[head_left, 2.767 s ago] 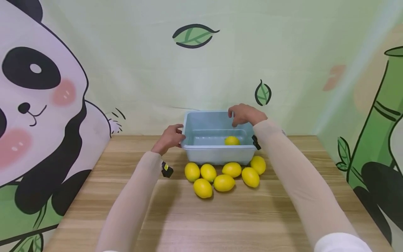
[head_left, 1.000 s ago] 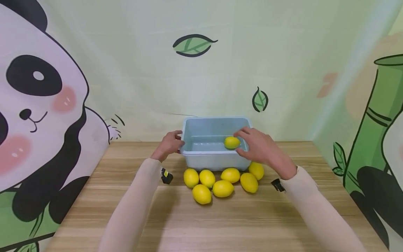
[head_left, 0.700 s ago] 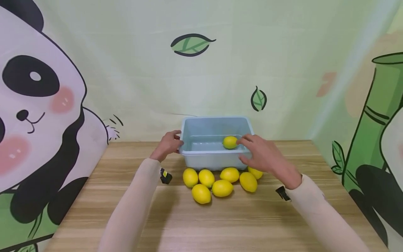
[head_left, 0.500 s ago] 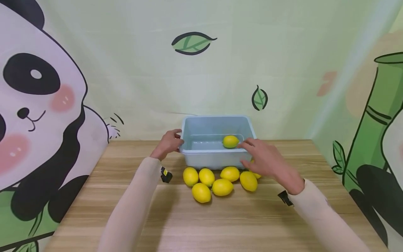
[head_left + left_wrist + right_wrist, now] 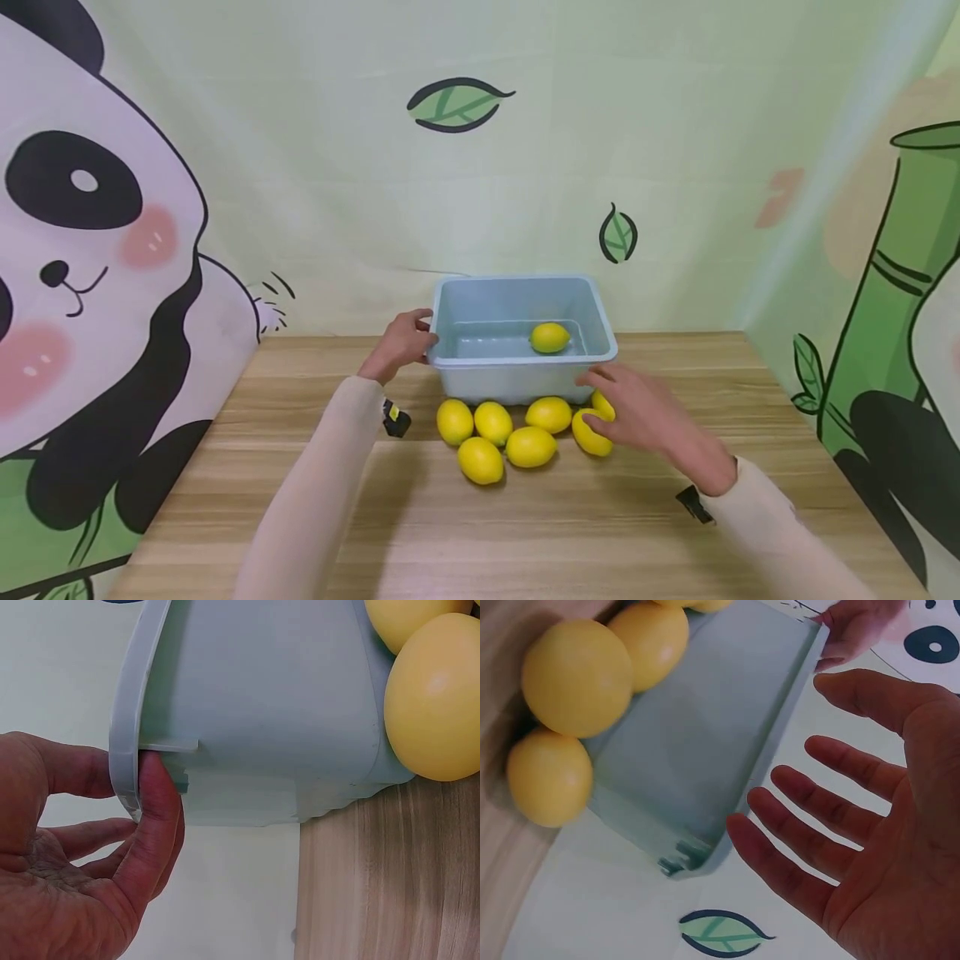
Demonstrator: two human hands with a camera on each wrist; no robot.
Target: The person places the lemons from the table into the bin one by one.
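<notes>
A pale blue plastic bin (image 5: 517, 379) stands at the back of the table with one lemon (image 5: 550, 337) inside, right of its middle. My left hand (image 5: 405, 340) grips the bin's left rim; in the left wrist view the thumb and fingers (image 5: 159, 817) pinch the lip from both sides. My right hand (image 5: 637, 408), fingers spread and holding nothing, hovers at the bin's front right corner, over the rightmost lemons. It partly hides the lemon (image 5: 602, 404) by that corner and overlaps the lemon (image 5: 591, 432) in front of it. In the right wrist view its fingers (image 5: 795, 855) are spread apart.
Several more lemons (image 5: 531, 447) lie in a loose cluster along the bin's front wall on the wooden table (image 5: 480, 542). Behind the bin hangs a green backdrop (image 5: 337, 208) printed with pandas, leaves and bamboo. Both wrists carry small black devices (image 5: 395, 418).
My right hand has come down into the bin beside the lemon, then drawn back out empty toward the front right lemons. The left hand stays on the rim.
</notes>
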